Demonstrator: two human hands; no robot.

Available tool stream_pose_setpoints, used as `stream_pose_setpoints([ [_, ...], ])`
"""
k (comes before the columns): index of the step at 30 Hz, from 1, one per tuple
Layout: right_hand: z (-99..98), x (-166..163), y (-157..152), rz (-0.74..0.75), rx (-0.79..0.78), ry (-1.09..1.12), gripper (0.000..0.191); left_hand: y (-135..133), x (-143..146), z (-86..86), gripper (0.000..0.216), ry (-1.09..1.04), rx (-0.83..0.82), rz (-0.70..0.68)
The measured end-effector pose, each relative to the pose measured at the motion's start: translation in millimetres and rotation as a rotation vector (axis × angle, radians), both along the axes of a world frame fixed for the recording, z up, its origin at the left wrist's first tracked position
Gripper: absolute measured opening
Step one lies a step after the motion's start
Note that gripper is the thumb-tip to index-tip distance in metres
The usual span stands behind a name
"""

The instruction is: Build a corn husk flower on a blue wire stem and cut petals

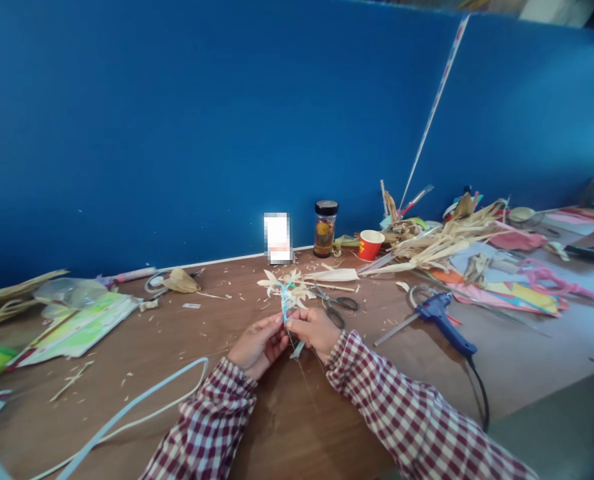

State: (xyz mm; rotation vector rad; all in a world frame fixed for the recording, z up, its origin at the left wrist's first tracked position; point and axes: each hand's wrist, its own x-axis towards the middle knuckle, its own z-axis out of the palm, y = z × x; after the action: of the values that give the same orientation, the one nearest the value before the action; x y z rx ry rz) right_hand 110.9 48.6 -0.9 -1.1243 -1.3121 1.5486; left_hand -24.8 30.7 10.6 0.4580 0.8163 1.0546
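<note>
My left hand [261, 345] and my right hand [315, 331] meet near the middle of the table. Between their closed fingertips they pinch a thin stem [285, 308] wrapped in light blue strip. Pale corn-husk petals [273, 285] spread out at its far end, with a bit of green among them. Thin strands and a light blue tail hang below my fingers. Just beyond my right hand, black scissors [337, 308] rest on the wood, partly covered by husk pieces.
A blue glue gun [444, 321] lies right on the brown table [167, 353]. Behind stand a lidded jar [325, 230] and a red paper cup [371, 247]. Dried husks [441, 241] pile up at the right. A white cable [141, 399] loops near my left sleeve.
</note>
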Motion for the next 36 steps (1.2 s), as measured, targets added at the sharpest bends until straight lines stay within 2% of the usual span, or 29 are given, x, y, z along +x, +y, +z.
stream_pose_setpoints([
  [4,-1.8,2,1,0.081,-0.089,0.093,0.019,1,-5,-2.8,0.020,0.006,-0.013,-0.047],
  [8,-3.6,4,2,0.139,-0.162,0.142,0.025,0,-4,-3.0,0.019,0.065,0.000,-0.027],
  [15,-3.3,3,1,0.102,-0.170,0.117,0.022,-3,5,-4.5,0.024,0.137,0.104,0.043],
  [22,1.0,7,3,0.108,-0.277,0.128,0.020,0,-3,-0.2,0.025,0.259,0.061,-0.015],
  [30,5.9,13,6,0.073,-0.212,0.075,0.016,1,-6,-1.9,0.016,0.286,0.004,-0.052],
  [36,4.5,14,8,0.039,-0.181,0.021,0.016,1,-6,-2.6,0.013,0.288,0.006,-0.002],
])
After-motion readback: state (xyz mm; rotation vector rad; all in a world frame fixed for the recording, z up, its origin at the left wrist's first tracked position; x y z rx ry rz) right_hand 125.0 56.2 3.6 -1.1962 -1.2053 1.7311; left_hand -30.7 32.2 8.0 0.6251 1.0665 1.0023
